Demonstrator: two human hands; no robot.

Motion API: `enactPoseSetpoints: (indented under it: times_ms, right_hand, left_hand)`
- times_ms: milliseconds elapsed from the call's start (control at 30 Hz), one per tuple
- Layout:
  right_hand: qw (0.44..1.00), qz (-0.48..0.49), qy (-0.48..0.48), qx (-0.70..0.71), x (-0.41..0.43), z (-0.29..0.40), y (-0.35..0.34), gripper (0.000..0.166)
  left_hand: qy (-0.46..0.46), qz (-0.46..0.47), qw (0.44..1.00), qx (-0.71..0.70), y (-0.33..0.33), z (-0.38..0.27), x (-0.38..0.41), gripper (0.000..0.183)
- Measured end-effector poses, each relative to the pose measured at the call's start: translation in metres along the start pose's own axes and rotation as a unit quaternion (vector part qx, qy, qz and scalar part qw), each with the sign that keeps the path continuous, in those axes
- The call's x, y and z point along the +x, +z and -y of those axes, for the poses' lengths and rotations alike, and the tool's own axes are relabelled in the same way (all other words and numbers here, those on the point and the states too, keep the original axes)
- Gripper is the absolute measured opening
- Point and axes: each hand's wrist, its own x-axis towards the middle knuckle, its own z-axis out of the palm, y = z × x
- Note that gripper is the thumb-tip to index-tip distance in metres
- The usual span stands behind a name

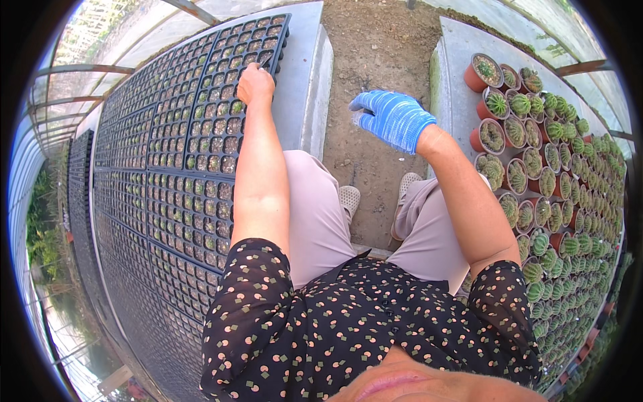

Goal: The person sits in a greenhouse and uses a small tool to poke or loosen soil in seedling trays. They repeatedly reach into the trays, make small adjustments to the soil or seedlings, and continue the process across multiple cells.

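My bare left hand (256, 83) is over the right part of a black plastic cell tray (216, 90), its fingers curled. A small dark, pointed thing shows at its fingertips; whether it is held or is part of the tray cannot be told. The tray's cells hold gritty soil, and many have tiny green cactus seedlings. My right hand (394, 120), in a blue and white knitted glove, hangs over the dirt path (377, 65) between two benches. Its fingers are bent, with a gap between thumb and fingers, and nothing shows in it.
More cell trays (186, 201) cover the bench on the left. Potted cacti (517, 130) crowd the right bench (457, 45), the nearest ones close to my right forearm. My knees and shoes (350, 198) are in the path. Metal hoops (85, 69) and clear sheeting arch around.
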Motion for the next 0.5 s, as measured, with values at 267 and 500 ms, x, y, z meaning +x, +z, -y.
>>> enactPoseSetpoints:
  times_ms: [267,500]
  right_hand:
    - [1.000,-0.003,0.002,0.002,-0.0008,-0.0016,0.0009,0.032]
    - [1.000,0.003,-0.002,0.001,0.0001,0.0004,0.0010,0.032]
  left_hand:
    - [-0.017,0.019,1.000,0.000,-0.0014,-0.0057,-0.0009,0.033]
    - [-0.001,-0.007,1.000,-0.030,0.0005,-0.0008,-0.0023,0.031]
